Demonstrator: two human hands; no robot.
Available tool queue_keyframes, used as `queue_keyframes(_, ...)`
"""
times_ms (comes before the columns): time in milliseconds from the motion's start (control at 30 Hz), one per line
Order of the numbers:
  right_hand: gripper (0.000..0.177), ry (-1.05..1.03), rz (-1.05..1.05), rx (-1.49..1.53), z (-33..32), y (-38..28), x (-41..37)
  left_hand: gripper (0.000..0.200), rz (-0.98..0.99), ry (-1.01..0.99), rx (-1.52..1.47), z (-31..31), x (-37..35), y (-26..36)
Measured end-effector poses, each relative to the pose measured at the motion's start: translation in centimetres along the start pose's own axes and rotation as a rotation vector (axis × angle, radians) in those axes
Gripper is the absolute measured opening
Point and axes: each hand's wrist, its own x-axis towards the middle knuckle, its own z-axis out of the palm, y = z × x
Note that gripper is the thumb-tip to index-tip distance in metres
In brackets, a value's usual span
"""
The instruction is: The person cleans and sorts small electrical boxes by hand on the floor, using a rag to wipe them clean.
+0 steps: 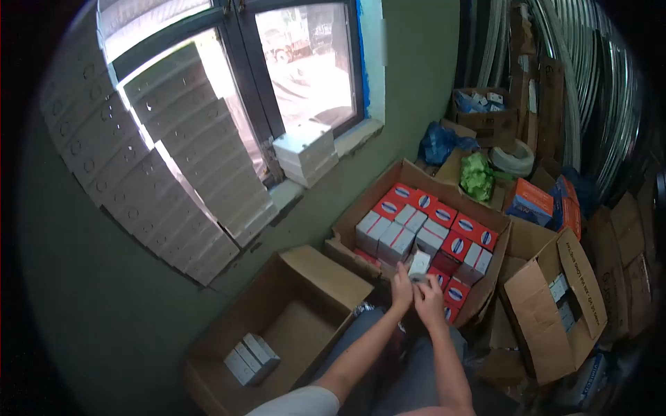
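Note:
Both hands meet over the near edge of a carton of small boxes. My left hand (402,288) is closed on the left side of a small white box (420,263). My right hand (429,299) is closed at its lower right, fingers bent round a small greyish piece (417,279) whose kind I cannot make out. Below and behind lies the open carton (492,277), packed with red-and-white boxes (466,224) bearing blue oval labels and with plain grey-white boxes (397,243). The fingertips partly hide what is held.
At lower left an open carton (305,326) holds several white boxes (252,359). Another carton (534,312) with raised flaps stands at right. White panels (173,139) lean against the window; a white box stack (305,154) sits on the sill. Green plastic (476,175) and blue bags (444,143) lie behind.

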Motion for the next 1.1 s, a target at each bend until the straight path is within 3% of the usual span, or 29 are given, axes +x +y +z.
queue_keyframes(67, 0.013, 0.020, -0.020, -0.007, -0.3, 0.1, 1.4, 0.074, 0.049, -0.050, -0.100, 0.3, 0.4, -0.4)
queue_keyframes(133, 0.015, 0.032, 0.012, -0.095, 0.1, 2.0, 2.7, 0.076, -0.112, -0.052, 0.155, 0.1, -0.5, 1.8)
queue_keyframes(200, 0.017, 0.037, 0.036, -0.165, -0.6, 2.9, 3.8, 0.076, -0.103, 0.001, 0.250, 0.9, -0.5, 0.7)
queue_keyframes(267, 0.017, 0.114, 0.178, -0.063, -1.6, 2.0, 3.9, 0.076, -0.058, 0.015, 0.218, 0.9, -0.5, 1.0)
queue_keyframes(333, 0.016, 0.083, 0.166, -0.095, -1.7, 2.1, 2.9, 0.076, -0.070, -0.033, 0.167, 1.1, -0.6, 1.1)
queue_keyframes(367, 0.015, 0.041, 0.100, -0.119, -1.3, 2.2, 2.2, 0.075, -0.189, -0.063, 0.160, 1.0, -0.3, 1.7)
queue_keyframes(467, 0.015, -0.049, -0.015, -0.114, -0.3, 0.4, 0.8, 0.073, -0.110, 0.116, -0.154, 2.0, 2.0, -2.5)
queue_keyframes(533, 0.016, -0.031, 0.014, -0.081, -0.3, 0.7, 1.4, 0.072, -0.026, 0.161, -0.047, 2.2, 1.8, -1.5)
queue_keyframes(600, 0.017, 0.021, 0.069, -0.129, -0.4, 2.2, 2.2, 0.072, -0.096, -0.059, -0.007, 1.1, 1.6, -1.4)
queue_keyframes(667, 0.020, 0.180, 0.069, -0.175, -1.1, 3.2, 3.5, 0.071, -0.086, -0.096, 0.107, 0.8, -0.8, 3.3)
queue_keyframes(733, 0.019, 0.246, 0.134, -0.206, -1.7, 4.2, 3.9, 0.070, -0.039, -0.026, 0.049, 1.7, -0.8, 1.3)
queue_keyframes(900, 0.014, 0.024, -0.026, -0.209, 0.3, 2.0, 2.3, 0.073, -0.010, 0.049, -0.107, 1.1, 0.0, 1.2)
queue_keyframes(933, 0.014, -0.032, -0.059, -0.211, 0.5, 0.9, 1.6, 0.071, -0.070, 0.143, -0.184, 1.6, 0.7, 0.4)
queue_keyframes(1067, 0.014, -0.004, -0.089, -0.174, 0.9, 1.6, 2.2, 0.073, -0.033, 0.064, -0.208, 1.1, 0.5, 1.5)
queue_keyframes(1100, 0.015, -0.001, -0.010, -0.131, 0.6, 1.9, 2.9, 0.073, -0.005, 0.036, -0.174, 1.2, 0.6, 1.3)
